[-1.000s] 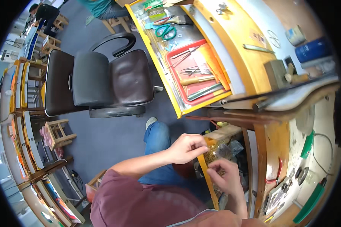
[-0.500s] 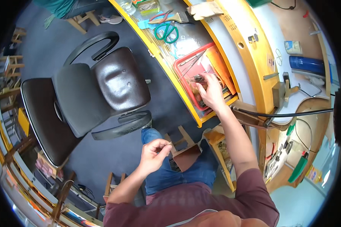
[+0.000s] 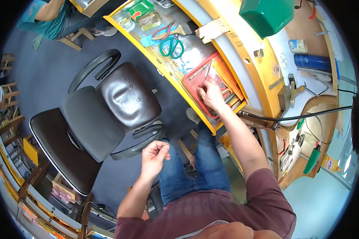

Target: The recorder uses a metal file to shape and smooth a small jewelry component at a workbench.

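Left hand (image 3: 154, 155): thumb and fingertips are pressing together on a small yellowish piece (image 3: 166, 143), which is showing at the tips beside the knee; its kind is too small to tell. The pinch is probably keeping so slight a piece from dropping.

Right hand (image 3: 210, 94): it is lying over the red tray (image 3: 195, 84), fingers bent and partly narrowed near thin metal tools (image 3: 208, 70); whether they are gripping one, cannot tell. The tray is presumably keeping slim tools from rolling about the open yellow drawer (image 3: 211, 128).

Surroundings: an orange strip (image 3: 228, 77) is running along the tray's right side. Green scissors (image 3: 172, 47), red-handled pliers (image 3: 163, 31) and a flat brush (image 3: 179, 30) are lying farther up the drawer.

Obstacles: the drawer's near end is sitting beneath the right forearm; a black hose (image 3: 307, 118) is running just beside it. The chair's armrest (image 3: 137, 142) is appearing near the left hand; depth between them, cannot tell.
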Available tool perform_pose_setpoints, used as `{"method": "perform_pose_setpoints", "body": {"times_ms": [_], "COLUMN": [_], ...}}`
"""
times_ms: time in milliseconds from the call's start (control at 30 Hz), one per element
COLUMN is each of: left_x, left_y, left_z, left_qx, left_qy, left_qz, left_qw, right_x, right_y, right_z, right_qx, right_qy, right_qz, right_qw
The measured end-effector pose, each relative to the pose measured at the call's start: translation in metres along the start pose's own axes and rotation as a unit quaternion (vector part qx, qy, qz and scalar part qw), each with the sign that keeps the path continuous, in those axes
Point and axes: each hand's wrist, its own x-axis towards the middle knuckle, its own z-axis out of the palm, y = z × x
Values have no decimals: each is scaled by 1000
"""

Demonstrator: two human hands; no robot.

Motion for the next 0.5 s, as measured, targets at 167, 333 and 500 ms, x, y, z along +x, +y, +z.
{"method": "perform_pose_setpoints", "body": {"times_ms": [167, 333, 500], "left_x": [-4, 1, 7], "left_y": [26, 54, 63], "left_z": [29, 72, 111], "left_qx": [-6, 12, 7], "left_qy": [24, 55, 46], "left_qz": [-26, -18, -20], "left_qw": [999, 998, 999], "right_x": [14, 29, 40], "right_y": [18, 53, 33], "right_z": [12, 13, -9], "right_qx": [134, 149, 207], "right_qy": [30, 107, 94], "right_qz": [74, -1, -27], "right_qw": [988, 983, 973]}}
